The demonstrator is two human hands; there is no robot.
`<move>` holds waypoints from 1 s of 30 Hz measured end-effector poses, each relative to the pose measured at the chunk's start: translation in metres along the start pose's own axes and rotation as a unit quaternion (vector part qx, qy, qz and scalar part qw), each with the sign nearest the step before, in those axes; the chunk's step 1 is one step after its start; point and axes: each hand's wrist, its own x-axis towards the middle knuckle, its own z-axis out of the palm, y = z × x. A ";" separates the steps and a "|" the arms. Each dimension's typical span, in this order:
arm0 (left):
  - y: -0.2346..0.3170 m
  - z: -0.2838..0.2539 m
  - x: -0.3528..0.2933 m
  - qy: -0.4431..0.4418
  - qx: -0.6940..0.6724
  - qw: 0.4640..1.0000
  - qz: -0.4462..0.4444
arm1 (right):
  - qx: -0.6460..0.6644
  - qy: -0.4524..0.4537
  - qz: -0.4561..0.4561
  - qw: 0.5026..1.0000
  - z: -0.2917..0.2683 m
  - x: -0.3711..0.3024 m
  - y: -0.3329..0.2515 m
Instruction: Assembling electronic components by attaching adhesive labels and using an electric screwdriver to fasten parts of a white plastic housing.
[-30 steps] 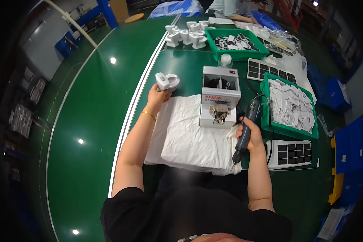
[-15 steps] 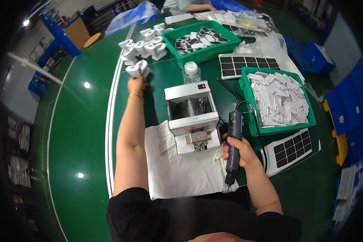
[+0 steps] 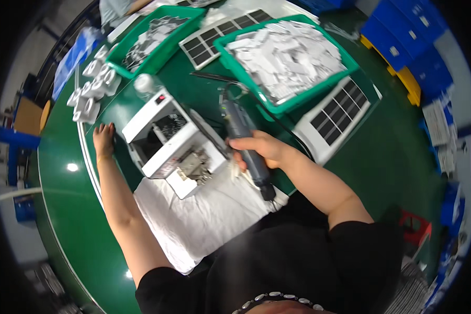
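Note:
My right hand (image 3: 261,147) is closed around the grey-black body of an electric screwdriver (image 3: 236,119), its bit pointing down toward me over the edge of a white cloth (image 3: 209,227). On the left, my left hand (image 3: 104,140) rests near the table's edge, fingers stretched forward with nothing visible in them. Just beyond it stands a group of small white plastic housings (image 3: 87,109), apart from the fingers. Between my hands sits a white screw feeder (image 3: 154,166), with dark bits in its open hopper and a metal mechanism at the front. Motion blurs the picture slightly.
A green bin (image 3: 281,108) of white flat pieces stands at the right, another green bin (image 3: 150,69) of mixed pieces farther back. Sheets with black pads (image 3: 337,116) lie beside them. A white-capped bottle (image 3: 145,85) stands behind the feeder. The screwdriver's cable (image 3: 285,125) crosses the table.
My left hand has come away from the white housings it was touching, back toward me. The view has turned, so everything appears tilted. The screwdriver stays in my right hand.

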 end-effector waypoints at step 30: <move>0.427 -0.353 -0.080 -0.073 -0.527 0.816 -0.225 | -0.534 0.266 -0.374 0.710 -0.005 -0.001 0.015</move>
